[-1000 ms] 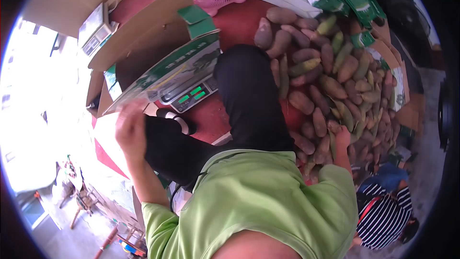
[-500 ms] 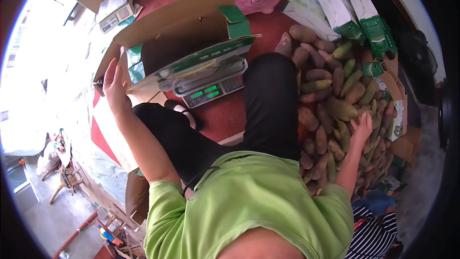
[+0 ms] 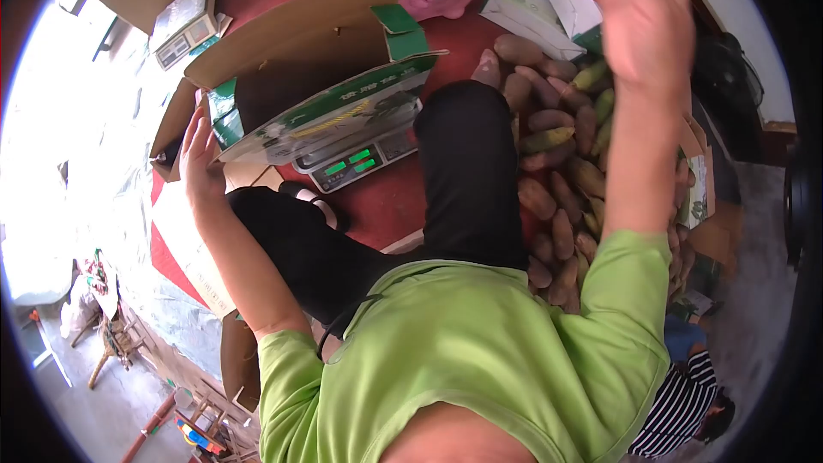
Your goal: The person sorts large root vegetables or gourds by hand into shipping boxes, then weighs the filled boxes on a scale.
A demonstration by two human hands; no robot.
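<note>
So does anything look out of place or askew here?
The open cardboard box looks askew on the scale, wider than it and overhanging both ends; the left hand is at its corner. Sweet potatoes lie heaped loose on the floor.

We wear a lime-green shirt point(image 3: 480, 351) and black trousers point(image 3: 467, 163); the floor point(image 3: 394, 206) is red, the sweet potatoes point(image 3: 557, 180) reddish-brown and yellow-green, the cardboard box point(image 3: 291, 43) brown with green-and-white print.
</note>
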